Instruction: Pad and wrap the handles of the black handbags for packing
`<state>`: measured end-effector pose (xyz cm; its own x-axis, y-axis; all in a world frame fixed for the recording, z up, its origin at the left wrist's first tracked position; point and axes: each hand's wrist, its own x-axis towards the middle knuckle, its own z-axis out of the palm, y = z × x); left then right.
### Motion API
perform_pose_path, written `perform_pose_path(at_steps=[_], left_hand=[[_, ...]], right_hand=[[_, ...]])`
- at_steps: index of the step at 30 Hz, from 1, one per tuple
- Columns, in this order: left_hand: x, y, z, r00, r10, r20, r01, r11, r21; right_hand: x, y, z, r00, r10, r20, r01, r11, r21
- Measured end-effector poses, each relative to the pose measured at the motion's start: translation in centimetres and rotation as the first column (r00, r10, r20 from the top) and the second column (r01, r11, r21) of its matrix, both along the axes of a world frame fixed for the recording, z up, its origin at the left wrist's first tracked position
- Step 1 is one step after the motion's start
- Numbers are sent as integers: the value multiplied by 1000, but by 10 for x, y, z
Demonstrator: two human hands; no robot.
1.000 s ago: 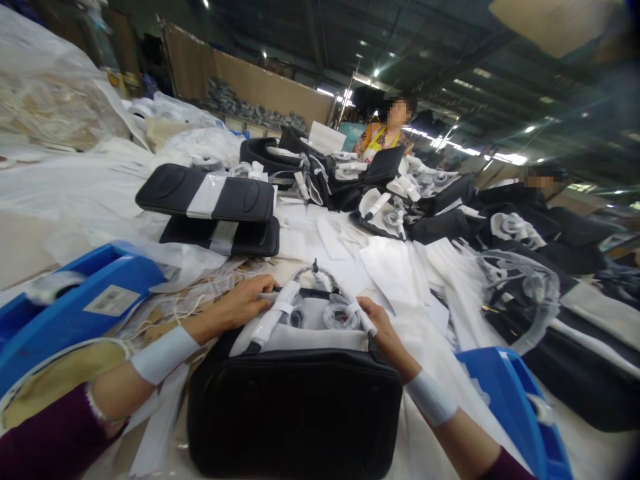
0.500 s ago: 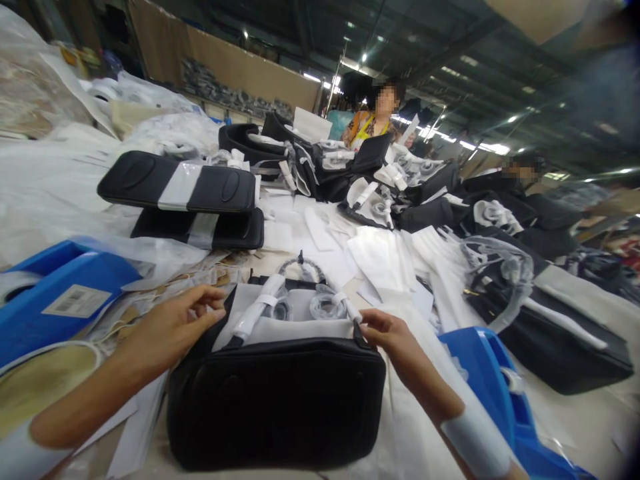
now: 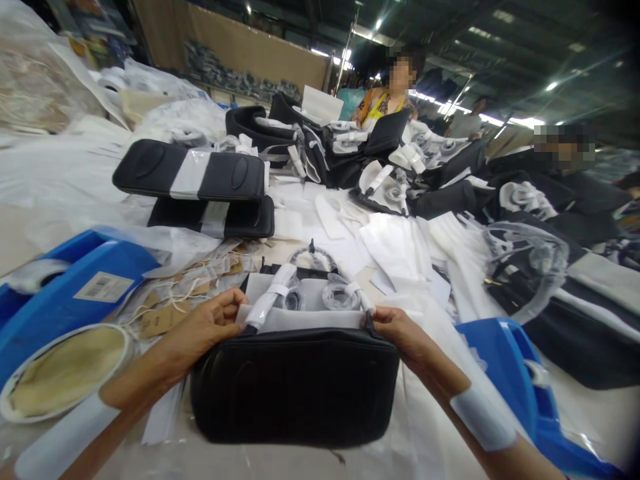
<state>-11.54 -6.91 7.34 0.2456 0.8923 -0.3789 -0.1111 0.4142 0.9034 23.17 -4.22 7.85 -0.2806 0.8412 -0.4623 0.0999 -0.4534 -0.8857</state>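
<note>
A black handbag (image 3: 295,387) stands before me on the table. A white protective sheet (image 3: 310,321) lies across its top edge, under handle ends wrapped in white, with plastic-wrapped coils beside them. My left hand (image 3: 217,320) is closed at the bag's upper left, thumb and fingers pinching the sheet's corner. At the upper right, my right hand (image 3: 400,330) pinches by the black tab at the wrapped handle's end; its fingertips are partly hidden, so whether the sheet is also in them is unclear.
Blue tape dispensers (image 3: 105,287) flank the bag, the other (image 3: 500,360) on the right. A round tub (image 3: 65,373) and paper tags (image 3: 160,319) lie at left. Beyond are stacked black bags (image 3: 190,170), white sheets (image 3: 395,247) and a large bag (image 3: 575,320). A co-worker (image 3: 387,103) is behind.
My left hand has moved in to the bag's upper left and closed on the sheet's corner. My right hand stays at the right handle end. The view has shifted slightly.
</note>
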Motion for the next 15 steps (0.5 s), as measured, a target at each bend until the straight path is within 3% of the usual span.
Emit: perform_pose_path(at_steps=[3,5,6,8,10,11,13,15], left_hand=[[-3,0,1,993,-13,-114,18,999,44],[-2,-5,8,949,76,-306,-23,985,173],[0,-9,13,887,169,-431,-39,955,295],[9,-20,24,693,390,-607,53,812,581],[25,-33,32,544,559,-625,287,576,765],[34,-39,33,510,602,-615,405,463,788],[53,-48,29,457,646,-611,573,312,758],[66,-52,20,387,685,-617,657,264,706]], right_hand=[[3,-4,12,992,75,99,-80,995,53],[2,-12,25,965,-22,260,-42,971,235],[0,-18,31,929,-128,346,-19,920,391],[-9,-34,41,833,-340,436,-77,710,700],[-24,-51,43,788,-395,472,-251,493,833],[-32,-58,42,776,-382,502,-339,419,842],[-48,-69,35,729,-384,567,-469,325,822],[-61,-74,26,672,-436,599,-533,276,800]])
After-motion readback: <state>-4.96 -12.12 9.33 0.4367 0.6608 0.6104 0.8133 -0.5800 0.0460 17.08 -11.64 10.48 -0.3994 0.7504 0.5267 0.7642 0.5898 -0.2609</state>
